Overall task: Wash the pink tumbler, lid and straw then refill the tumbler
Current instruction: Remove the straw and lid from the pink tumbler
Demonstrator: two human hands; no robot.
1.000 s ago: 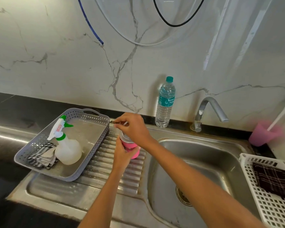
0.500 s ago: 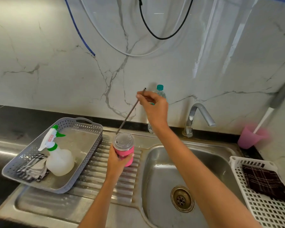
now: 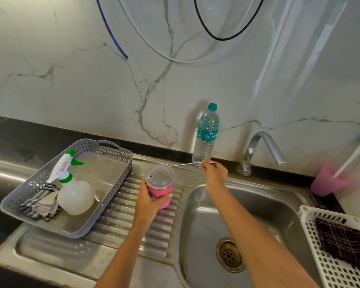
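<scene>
Straw's out! Half a second ago it stood angled up above the lid; now the right hand (image 3: 214,172) pinches the metal straw (image 3: 185,164) near its end and holds it almost level, low by the water bottle (image 3: 206,134), tip just clear of the clear lid (image 3: 160,176). Left hand (image 3: 149,201) wraps the pink tumbler (image 3: 160,193) over the ridged drainboard (image 3: 133,221), lid on. Straw looks headed for the sink basin (image 3: 264,206); the lid likely comes off next.

L grip (image 3: 149,201) curled round tumbler (image 3: 160,192), forearm reaching fwd; R grip (image 3: 214,173) pinching straw (image 3: 185,164), arm extended.
</scene>
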